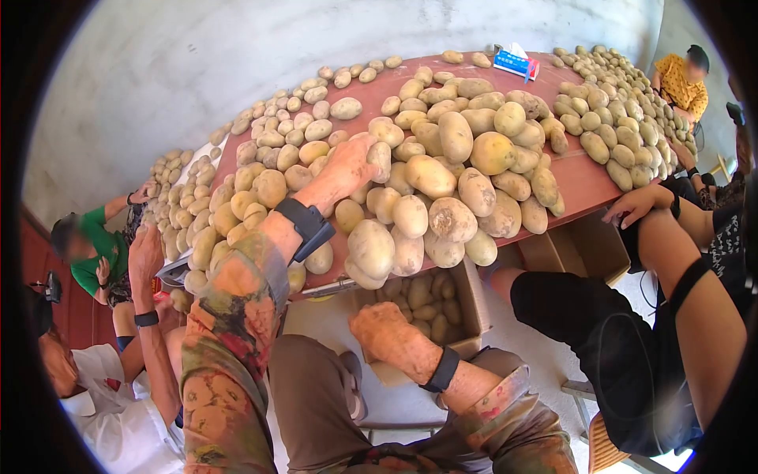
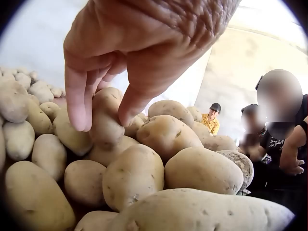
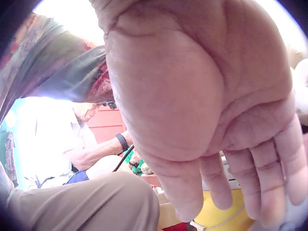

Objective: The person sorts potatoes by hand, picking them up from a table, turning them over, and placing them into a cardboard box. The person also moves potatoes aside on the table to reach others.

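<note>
One potato [image 2: 107,122] in the left hand [image 2: 149,38], pinched narrowly between thumb and fingertips, its long axis close to upright in the wrist view, low end near its neighbours. From my distant post I judged it light enough for a single-hand lift, stiff, with a dry, dusty skin that offered fair friction. Rounded sides looked apt to roll; best hold, I reckoned, was across the narrower middle, thumb opposing fingers, pressure moderate, since a knock might bruise it. Around it lay a heap of potatoes [image 1: 454,182], closely packed and stacked, so I noted little finger room between them and a risk of loosening others. Beneath, a dark red table [image 1: 584,175]; at its far side, a tissue packet [image 1: 517,66]. Below the near edge, a carton [image 1: 474,304] with more potatoes inside. Right hand [image 1: 395,336] hung beside and partly over that carton, fingers extended and relaxed, palm bare; I saw nothing in its grasp.
</note>
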Available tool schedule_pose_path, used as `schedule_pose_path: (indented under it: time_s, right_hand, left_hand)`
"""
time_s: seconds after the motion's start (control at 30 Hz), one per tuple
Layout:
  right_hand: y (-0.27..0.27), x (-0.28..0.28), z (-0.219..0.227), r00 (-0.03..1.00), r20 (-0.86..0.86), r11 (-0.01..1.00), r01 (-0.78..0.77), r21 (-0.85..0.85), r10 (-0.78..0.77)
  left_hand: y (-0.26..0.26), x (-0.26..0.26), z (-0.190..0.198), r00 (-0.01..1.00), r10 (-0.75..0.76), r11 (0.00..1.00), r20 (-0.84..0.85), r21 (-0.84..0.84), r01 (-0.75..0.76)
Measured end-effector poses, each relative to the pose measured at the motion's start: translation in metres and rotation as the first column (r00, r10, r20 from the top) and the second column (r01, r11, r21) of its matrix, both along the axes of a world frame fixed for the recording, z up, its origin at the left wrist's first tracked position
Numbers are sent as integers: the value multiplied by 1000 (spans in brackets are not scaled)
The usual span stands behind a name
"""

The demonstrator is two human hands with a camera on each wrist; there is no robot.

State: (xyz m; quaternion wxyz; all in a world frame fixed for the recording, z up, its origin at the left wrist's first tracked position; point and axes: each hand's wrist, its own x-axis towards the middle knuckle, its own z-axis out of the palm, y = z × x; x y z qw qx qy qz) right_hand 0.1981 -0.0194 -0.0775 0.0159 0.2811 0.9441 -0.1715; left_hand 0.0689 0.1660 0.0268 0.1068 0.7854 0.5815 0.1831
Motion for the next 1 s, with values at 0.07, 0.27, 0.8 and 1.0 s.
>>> schedule_pose_path:
  time_s: [0.07,0.27,0.8,1.0]
  right_hand:
    - [-1,1,4,999,34,999,-2,-51,4]
    - [-3,5,12,999,-7,996,42,-73,-43]
    - [-3,9,14,999,-36,999,27,-38,-28]
    - [-4,6,9,999,-41,999,35,-36,-36]
  left_hand:
    - [-8,9,7,1000,-23,1000,-3,-17,23]
    - [-2,19,-4,997,-57,995,-43,83,60]
    - [3,8,-7,1000,-12,999,5,31,12]
    - [4,-1,-13,999,3,1000,39,-9,-3]
